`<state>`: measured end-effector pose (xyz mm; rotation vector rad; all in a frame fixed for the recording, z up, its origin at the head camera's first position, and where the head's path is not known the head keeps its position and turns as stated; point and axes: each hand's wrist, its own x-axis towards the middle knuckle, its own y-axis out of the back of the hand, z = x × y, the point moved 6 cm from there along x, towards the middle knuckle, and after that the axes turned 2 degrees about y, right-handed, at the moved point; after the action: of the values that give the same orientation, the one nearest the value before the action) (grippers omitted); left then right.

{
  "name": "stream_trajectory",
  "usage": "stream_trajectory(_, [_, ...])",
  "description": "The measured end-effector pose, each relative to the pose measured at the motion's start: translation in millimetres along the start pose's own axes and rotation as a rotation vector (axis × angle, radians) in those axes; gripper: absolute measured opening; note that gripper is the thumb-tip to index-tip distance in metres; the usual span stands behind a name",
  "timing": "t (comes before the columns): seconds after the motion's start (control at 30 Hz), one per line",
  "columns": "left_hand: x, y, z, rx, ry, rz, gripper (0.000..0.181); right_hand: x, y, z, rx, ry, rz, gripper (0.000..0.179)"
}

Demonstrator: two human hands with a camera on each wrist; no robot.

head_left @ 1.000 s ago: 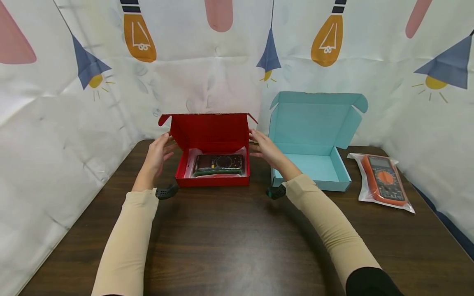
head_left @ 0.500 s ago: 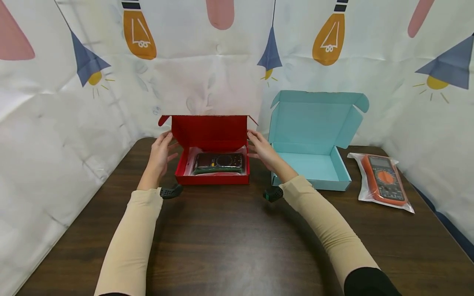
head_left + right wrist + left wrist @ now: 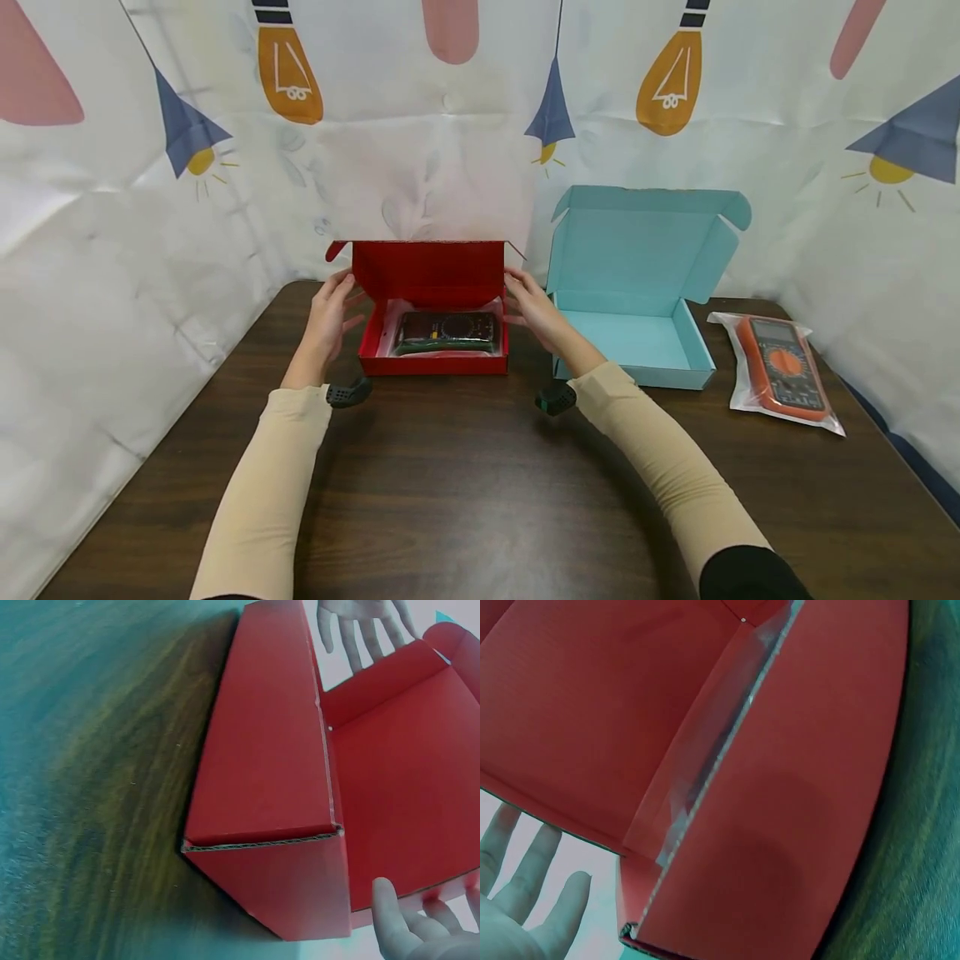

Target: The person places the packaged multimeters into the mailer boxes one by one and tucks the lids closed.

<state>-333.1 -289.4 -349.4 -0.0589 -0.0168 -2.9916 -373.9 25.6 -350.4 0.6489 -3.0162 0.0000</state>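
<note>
A red cardboard box stands at the table's back with its lid raised and leaning forward. Inside it lies a dark multimeter in a clear plastic bag. My left hand is at the lid's left edge, its fingers reaching behind it; the left wrist view shows these fingers spread and fairly straight. At the opposite edge is my right hand. Its fingers lie along and behind the lid in the right wrist view, the thumb apart from them.
An opened light-blue box stands right of the red one, close to my right forearm. Farther right lies an orange multimeter in a clear bag. The dark wooden table meets a printed white curtain behind.
The red lid has tipped forward and its top edge sits lower. Both hands have closed in on the lid's side edges. The box, its multimeter and the blue box stay put.
</note>
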Motion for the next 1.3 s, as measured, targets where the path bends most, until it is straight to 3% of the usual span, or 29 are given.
stream_trajectory(0.47, [-6.8, 1.6, -3.8, 0.008, -0.065, 0.000, 0.041, -8.6, 1, 5, 0.096, 0.008, -0.019, 0.053])
stream_trajectory(0.93, [-12.7, 6.8, -9.7, 0.056, -0.092, -0.060, 0.054, -11.0, 5, 5, 0.083, 0.011, -0.040, 0.054])
stream_trajectory(1.3, [-17.3, 6.2, -14.3, 0.043, -0.114, -0.063, 0.047, -13.4, 6, 8, 0.101, -0.002, -0.062, 0.055])
